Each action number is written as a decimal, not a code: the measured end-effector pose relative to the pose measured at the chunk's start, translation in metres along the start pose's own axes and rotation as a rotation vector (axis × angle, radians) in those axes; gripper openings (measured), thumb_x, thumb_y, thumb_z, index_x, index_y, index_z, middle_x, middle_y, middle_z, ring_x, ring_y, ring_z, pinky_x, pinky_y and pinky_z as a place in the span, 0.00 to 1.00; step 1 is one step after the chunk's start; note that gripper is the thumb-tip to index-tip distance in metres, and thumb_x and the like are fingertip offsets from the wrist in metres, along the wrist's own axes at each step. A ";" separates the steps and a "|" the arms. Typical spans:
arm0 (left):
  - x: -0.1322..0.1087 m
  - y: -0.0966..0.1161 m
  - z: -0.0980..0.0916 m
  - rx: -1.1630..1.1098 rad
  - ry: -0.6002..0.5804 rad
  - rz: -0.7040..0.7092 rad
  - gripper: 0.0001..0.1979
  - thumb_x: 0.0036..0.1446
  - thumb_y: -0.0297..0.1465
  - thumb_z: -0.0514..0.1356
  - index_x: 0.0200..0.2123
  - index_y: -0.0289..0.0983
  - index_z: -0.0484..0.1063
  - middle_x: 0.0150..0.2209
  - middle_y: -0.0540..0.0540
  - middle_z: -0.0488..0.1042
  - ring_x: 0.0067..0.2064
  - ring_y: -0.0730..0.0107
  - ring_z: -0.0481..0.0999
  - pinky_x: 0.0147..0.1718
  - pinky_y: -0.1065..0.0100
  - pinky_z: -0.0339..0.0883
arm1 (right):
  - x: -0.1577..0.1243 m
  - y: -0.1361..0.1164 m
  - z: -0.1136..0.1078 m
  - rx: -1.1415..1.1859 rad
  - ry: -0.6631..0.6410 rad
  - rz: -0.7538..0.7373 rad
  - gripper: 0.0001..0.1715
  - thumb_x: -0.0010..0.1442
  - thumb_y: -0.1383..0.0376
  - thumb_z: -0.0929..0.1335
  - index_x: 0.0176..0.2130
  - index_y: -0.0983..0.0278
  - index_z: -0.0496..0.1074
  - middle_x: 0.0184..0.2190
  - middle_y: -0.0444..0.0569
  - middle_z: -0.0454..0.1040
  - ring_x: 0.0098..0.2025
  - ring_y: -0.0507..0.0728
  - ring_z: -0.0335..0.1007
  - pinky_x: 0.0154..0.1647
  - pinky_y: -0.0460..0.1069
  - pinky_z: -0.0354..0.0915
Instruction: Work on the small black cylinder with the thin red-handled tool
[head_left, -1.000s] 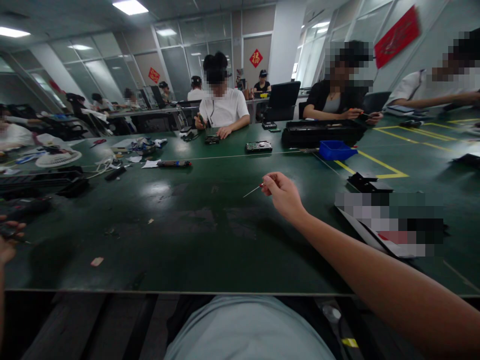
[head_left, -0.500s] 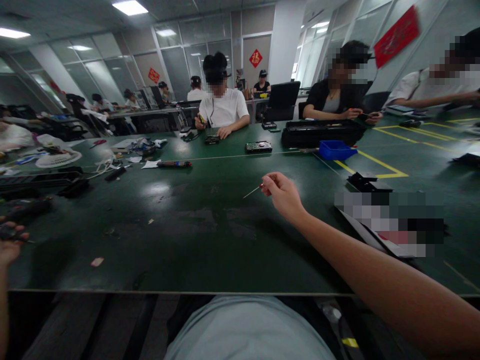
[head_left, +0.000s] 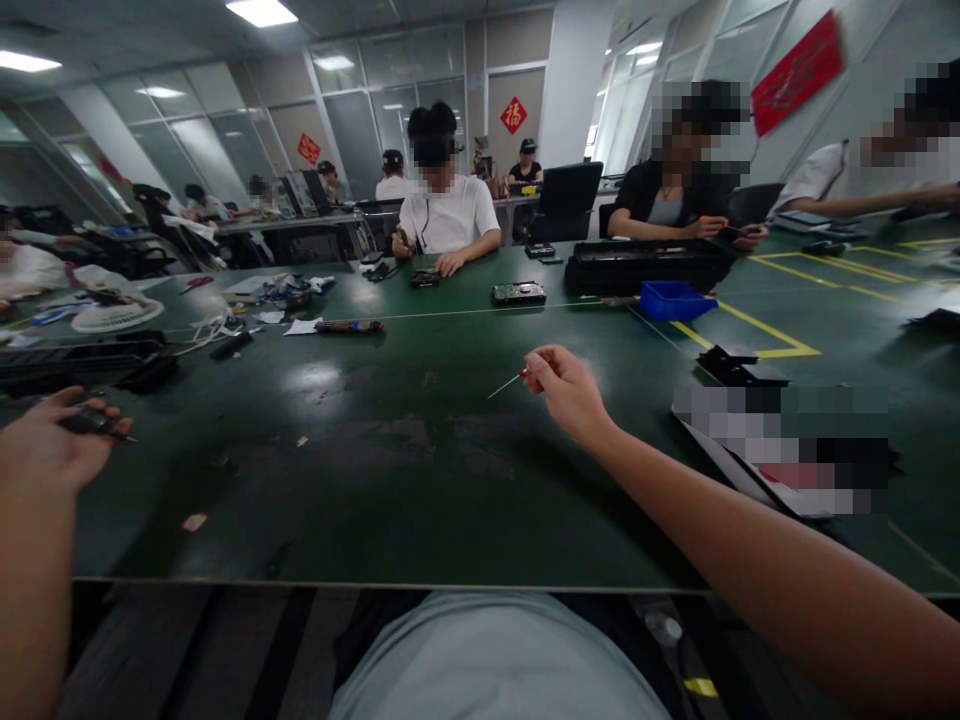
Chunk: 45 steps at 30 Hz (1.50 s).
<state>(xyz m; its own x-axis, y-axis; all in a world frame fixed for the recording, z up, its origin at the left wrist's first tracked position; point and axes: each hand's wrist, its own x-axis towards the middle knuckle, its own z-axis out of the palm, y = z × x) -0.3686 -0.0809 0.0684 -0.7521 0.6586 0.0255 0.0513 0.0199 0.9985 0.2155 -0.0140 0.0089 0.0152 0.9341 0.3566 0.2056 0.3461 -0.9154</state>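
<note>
My right hand is closed on a thin screwdriver with a reddish handle, above the middle of the green table. Its metal shaft points down and to the left. At the left edge, my left hand has its fingers wrapped round a dark tool with a short pointed tip, facing right. Both hands are raised over the tabletop, far apart from each other.
Across the table lie a circuit-board device, a long black casing and a blue tray. A dark pen-like tool lies left of centre. Black parts are on the right. Several people sit beyond.
My left hand has come further into view from the left edge, moving right and up with the dark tool. My right hand and its screwdriver have hardly moved.
</note>
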 end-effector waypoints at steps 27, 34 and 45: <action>-0.235 -0.007 0.287 -0.160 -1.035 -0.024 0.20 0.50 0.26 0.53 0.48 0.33 0.67 0.33 0.46 0.69 0.34 0.69 0.69 0.36 0.67 0.65 | -0.004 -0.012 -0.004 -0.011 0.027 -0.029 0.12 0.65 0.56 0.63 0.39 0.62 0.69 0.29 0.45 0.73 0.28 0.53 0.68 0.32 0.50 0.65; -0.264 -0.047 0.297 0.426 -1.048 0.599 0.27 0.53 0.18 0.55 0.56 0.34 0.60 0.48 0.39 0.70 0.46 0.62 0.71 0.50 0.60 0.65 | -0.004 -0.013 -0.005 -0.171 0.024 -0.020 0.19 0.64 0.51 0.65 0.29 0.61 0.68 0.23 0.43 0.70 0.26 0.53 0.65 0.30 0.50 0.61; -0.232 -0.065 0.299 0.424 -1.043 0.740 0.20 0.57 0.23 0.62 0.53 0.40 0.72 0.52 0.44 0.74 0.53 0.62 0.72 0.57 0.57 0.64 | -0.007 -0.015 -0.002 0.035 0.010 -0.049 0.10 0.62 0.57 0.66 0.36 0.62 0.70 0.28 0.47 0.75 0.30 0.55 0.71 0.34 0.53 0.68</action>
<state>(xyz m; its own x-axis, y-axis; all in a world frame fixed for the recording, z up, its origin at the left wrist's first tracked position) -0.0006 -0.0102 -0.0167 0.3779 0.8726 0.3094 0.5649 -0.4821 0.6697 0.2138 -0.0255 0.0207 0.0156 0.9153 0.4026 0.1720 0.3942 -0.9028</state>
